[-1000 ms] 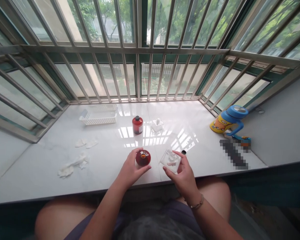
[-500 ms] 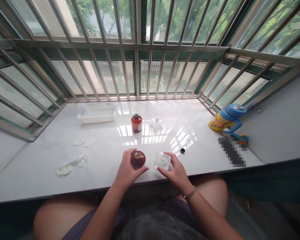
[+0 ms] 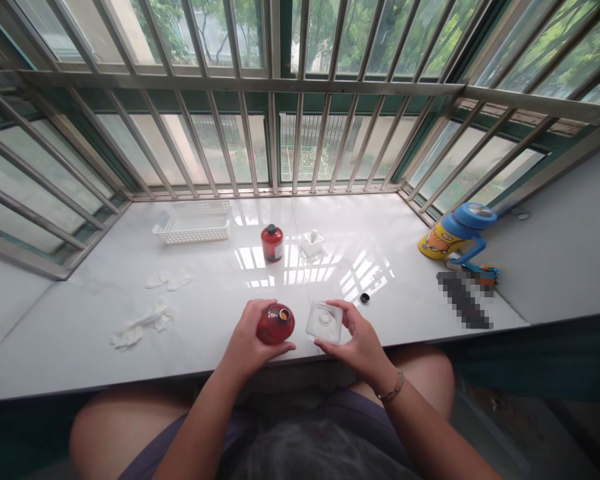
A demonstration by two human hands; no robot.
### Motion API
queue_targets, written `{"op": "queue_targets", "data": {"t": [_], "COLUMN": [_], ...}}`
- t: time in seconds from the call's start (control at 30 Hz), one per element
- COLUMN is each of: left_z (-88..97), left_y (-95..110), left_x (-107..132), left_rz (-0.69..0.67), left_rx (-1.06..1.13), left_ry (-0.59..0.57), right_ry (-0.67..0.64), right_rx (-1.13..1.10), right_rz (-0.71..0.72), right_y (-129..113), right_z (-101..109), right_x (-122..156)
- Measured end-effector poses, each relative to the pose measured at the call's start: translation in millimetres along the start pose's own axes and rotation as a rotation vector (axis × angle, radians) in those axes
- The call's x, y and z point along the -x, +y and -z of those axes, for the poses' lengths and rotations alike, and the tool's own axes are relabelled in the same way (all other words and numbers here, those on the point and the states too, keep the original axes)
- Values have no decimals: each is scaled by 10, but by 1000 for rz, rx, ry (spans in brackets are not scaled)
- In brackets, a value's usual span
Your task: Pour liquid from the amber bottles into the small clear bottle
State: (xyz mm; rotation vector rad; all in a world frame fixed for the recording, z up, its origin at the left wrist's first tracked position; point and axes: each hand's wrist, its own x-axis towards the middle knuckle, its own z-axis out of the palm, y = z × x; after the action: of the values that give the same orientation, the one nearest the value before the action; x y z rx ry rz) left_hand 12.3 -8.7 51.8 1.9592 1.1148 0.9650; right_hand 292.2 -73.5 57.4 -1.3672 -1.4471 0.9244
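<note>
While gripped around its round belly by the left hand [image 3: 253,340], open red-brown glass bottle [image 3: 276,323] now tipped, mouth swung toward the right, where half a second ago pointed nearly straight up at the camera. Fingers wrapped on the left side of the bottle, thumb curled under its near edge; clamped on it, as before. Sits at the near edge of the white glossy tabletop [image 3: 80,327], just left of the clear square glass container [image 3: 325,321].

Held by the right hand [image 3: 356,337] at its right and near sides, fingers closed on it, that container now lying flatter and squarer to the camera than a second ago, when raised and tilted. Almost touching the bottle, a narrow gap between the two. Bracelet on the right wrist.

Small black cap [image 3: 364,297] lying on the tabletop just beyond the right hand, in the same place as earlier. Unmoved farther back: second red-brown bottle with black cap [image 3: 272,243] standing upright, small white dish [image 3: 313,243] just to its right, white slotted plastic basket [image 3: 193,225] to the far left. Crumpled white gloves [image 3: 143,325] at left, well apart from both hands. Blue and yellow lidded jug [image 3: 455,235] at right by the window bars.
</note>
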Motion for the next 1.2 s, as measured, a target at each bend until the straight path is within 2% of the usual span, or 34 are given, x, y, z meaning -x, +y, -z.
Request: {"op": "queue_targets", "data": {"t": [0.17, 0.4, 0.67, 1.2], "left_z": [136, 90, 175, 76], "left_y": [32, -62, 154, 147], "left_x": [32, 89, 67, 95], "left_rz": [-25, 53, -90, -132], "left_rx": [-148, -170, -203, -305], "left_ry": [18, -42, -157, -117], "right_ry": [-51, -78, -105, -250], "right_rx": [116, 190, 289, 411], "right_rz": [53, 68, 111, 165], "right_y": [-141, -191, -235, -334], "right_z": [39, -8, 0, 86], "right_x": [-27, -53, -64, -79]}}
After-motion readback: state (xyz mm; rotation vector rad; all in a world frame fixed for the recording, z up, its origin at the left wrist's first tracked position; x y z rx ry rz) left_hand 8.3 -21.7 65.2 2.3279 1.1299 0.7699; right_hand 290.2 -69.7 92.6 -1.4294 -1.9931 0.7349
